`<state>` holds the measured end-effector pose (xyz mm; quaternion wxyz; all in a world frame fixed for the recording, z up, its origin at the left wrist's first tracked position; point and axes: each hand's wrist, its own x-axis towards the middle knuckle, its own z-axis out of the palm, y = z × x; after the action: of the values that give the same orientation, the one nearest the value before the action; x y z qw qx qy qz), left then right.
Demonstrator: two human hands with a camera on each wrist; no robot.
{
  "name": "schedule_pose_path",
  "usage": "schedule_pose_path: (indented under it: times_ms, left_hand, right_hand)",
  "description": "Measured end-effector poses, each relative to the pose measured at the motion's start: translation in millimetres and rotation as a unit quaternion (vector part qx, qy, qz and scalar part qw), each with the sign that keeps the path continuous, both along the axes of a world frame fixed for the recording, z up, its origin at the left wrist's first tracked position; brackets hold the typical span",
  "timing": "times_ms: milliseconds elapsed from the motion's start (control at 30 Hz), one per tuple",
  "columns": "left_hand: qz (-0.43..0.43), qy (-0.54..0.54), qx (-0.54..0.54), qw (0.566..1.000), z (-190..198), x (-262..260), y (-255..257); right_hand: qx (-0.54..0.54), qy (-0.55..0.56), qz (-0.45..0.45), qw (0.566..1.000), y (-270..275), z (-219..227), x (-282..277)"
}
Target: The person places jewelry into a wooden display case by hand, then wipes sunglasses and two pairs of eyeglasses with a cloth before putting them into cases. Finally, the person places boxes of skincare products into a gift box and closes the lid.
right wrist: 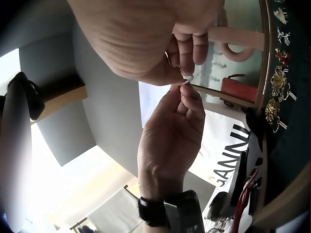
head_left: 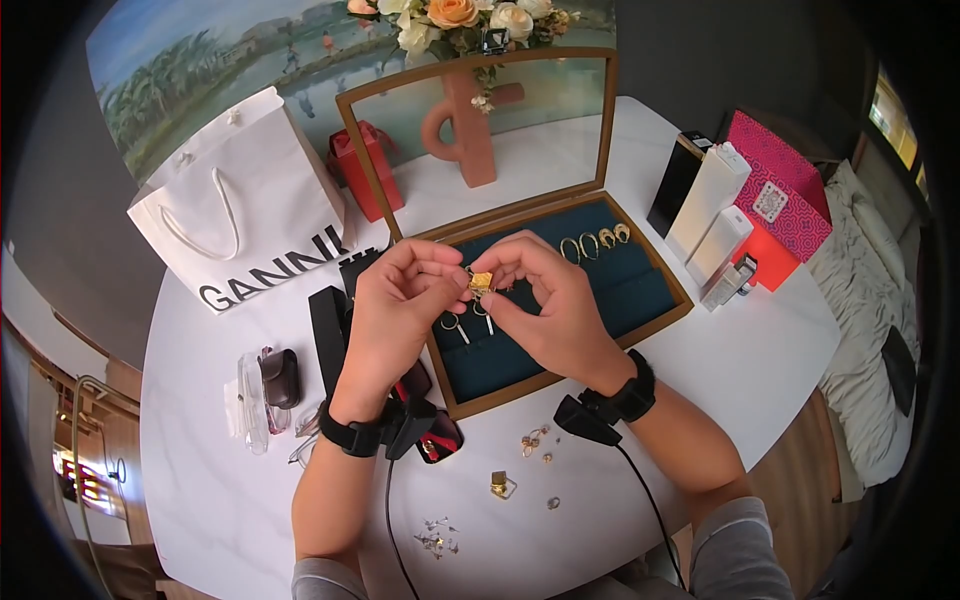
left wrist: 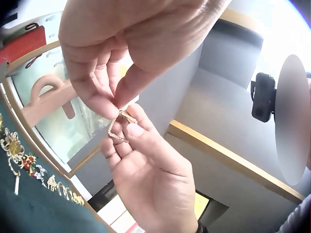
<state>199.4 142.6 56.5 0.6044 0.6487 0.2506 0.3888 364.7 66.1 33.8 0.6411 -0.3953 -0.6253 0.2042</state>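
Above the open display case (head_left: 560, 385), both hands meet at a small gold earring (head_left: 481, 281) with a square face. Its angular, sparkling hoop (left wrist: 112, 132) shows in the left wrist view. My left hand (head_left: 400, 300) pinches one end between thumb and index finger. My right hand (head_left: 548, 305) holds the other side, thumb against the hoop. Hoop earrings (head_left: 580, 247) and several ornate pieces, including a red one (right wrist: 282, 57), sit on the case's dark teal lining. On the table lies a similar gold square earring (head_left: 500, 485).
The case's glass lid (head_left: 610, 120) stands raised at the back. Small loose jewellery (head_left: 438, 538) and rings (head_left: 533, 440) lie near the front. A white paper bag (head_left: 240, 200) and eyeglass case (head_left: 281, 378) stand left; upright boxes (head_left: 708, 200) stand right. Cables (head_left: 650, 500) trail from both wrist cameras.
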Motion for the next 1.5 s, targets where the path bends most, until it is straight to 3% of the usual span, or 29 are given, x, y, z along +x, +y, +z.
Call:
schedule_pose_path:
  times_ms: [367,567,667,733,1167,1500]
  left_hand:
    - [0.015,0.002,0.011,1.0,1,0,-1]
    - [0.037,0.024,0.029,0.999,1,0,-1]
    - [0.041,0.023,0.041,0.998,1,0,-1]
    - [0.04,0.021,0.048,0.998,2,0,-2]
    - [0.011,-0.004,0.101,0.995,2,1,-5]
    - [0.017,0.001,0.067,0.998,2,0,-3]
  right_hand:
    - [0.025,-0.009,-0.037,0.999,1,-3,1]
    - [0.081,-0.109,-0.07,0.988,-3,2,6]
    - [0.069,-0.092,-0.08,0.99,-4,-1,6]
    - [0.026,-0.022,-0.088,0.996,-2,-1,2]
    - [0.04,-0.067,-0.085,0.993,2,-8,2]
    - [-0.062,0.044,0.003,0.997,2,-16,-1]
